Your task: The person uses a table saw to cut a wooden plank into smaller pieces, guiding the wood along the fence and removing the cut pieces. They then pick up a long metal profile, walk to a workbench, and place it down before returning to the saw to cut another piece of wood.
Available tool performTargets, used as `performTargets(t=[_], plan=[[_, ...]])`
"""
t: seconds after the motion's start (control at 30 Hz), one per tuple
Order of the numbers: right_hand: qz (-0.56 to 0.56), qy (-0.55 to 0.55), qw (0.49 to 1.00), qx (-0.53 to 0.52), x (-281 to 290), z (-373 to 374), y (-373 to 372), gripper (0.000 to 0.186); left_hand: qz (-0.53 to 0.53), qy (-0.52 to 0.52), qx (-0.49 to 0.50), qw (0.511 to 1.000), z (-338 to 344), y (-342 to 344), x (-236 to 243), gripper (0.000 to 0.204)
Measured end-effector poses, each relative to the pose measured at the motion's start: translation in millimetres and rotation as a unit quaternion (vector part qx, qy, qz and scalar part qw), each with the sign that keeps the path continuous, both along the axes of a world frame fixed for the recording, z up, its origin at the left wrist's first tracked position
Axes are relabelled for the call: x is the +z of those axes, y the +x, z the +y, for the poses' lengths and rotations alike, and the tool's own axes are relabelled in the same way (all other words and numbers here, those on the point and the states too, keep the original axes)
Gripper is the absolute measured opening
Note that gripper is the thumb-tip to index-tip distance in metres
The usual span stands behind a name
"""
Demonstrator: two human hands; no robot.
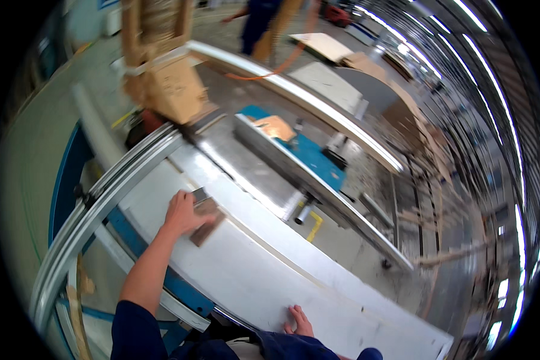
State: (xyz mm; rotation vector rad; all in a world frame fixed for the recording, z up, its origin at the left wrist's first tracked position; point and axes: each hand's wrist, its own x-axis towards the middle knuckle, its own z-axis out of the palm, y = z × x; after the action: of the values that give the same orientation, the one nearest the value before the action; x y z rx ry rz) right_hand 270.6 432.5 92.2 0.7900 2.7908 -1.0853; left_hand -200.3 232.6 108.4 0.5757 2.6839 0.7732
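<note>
The left hand [185,216] of the person grasps a small brown block [204,234], which lies on the white surface of the table [252,261], near the groove that runs along it. The right hand [301,324] is released, with its fingers loosely spread, at the near edge of the table; I cannot tell if it touches the surface. To the left of the block, a curved-looking silver rail [111,201] crosses the end of the table. Beyond the table stands a long metal fence [330,204], beside a teal panel [318,163].
</note>
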Motion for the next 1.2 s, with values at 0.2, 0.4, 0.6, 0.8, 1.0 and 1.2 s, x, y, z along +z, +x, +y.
performTargets(t=[0.2, 0.4, 0.6, 0.8, 1.0, 1.2], plan=[[0.109, -0.027, 0.993, -0.037, 3.3, 18.9, 29.4, 0.053, 0.106, 0.013, -0.026, 0.994, 38.6, 126.8, -27.5, 0.088], [0.193, 0.023, 0.955, -0.222, 15.0, 18.2, 147.9, 0.047, 0.162, 0.070, -0.131, 0.976, 71.8, 260.2, -47.7, 0.079], [0.245, 0.029, 0.827, -0.506, -20.4, -37.1, 253.4, 0.044, 0.138, 0.094, -0.319, 0.933, 70.8, 347.6, -41.5, 0.081], [0.009, -0.130, 0.625, -0.769, -114.9, -201.5, 435.1, 0.040, 0.072, 0.129, -0.480, 0.865, 131.3, 455.2, -32.6, 0.086], [-0.201, -0.140, 0.637, -0.731, -206.1, -394.3, 516.0, 0.034, 0.081, 0.105, -0.567, 0.813, 200.5, 553.9, -27.3, 0.086], [-0.119, -0.319, 0.475, -0.811, -219.7, -419.1, 600.5, 0.034, 0.111, 0.119, -0.520, 0.838, 241.1, 675.4, -34.2, 0.084]])
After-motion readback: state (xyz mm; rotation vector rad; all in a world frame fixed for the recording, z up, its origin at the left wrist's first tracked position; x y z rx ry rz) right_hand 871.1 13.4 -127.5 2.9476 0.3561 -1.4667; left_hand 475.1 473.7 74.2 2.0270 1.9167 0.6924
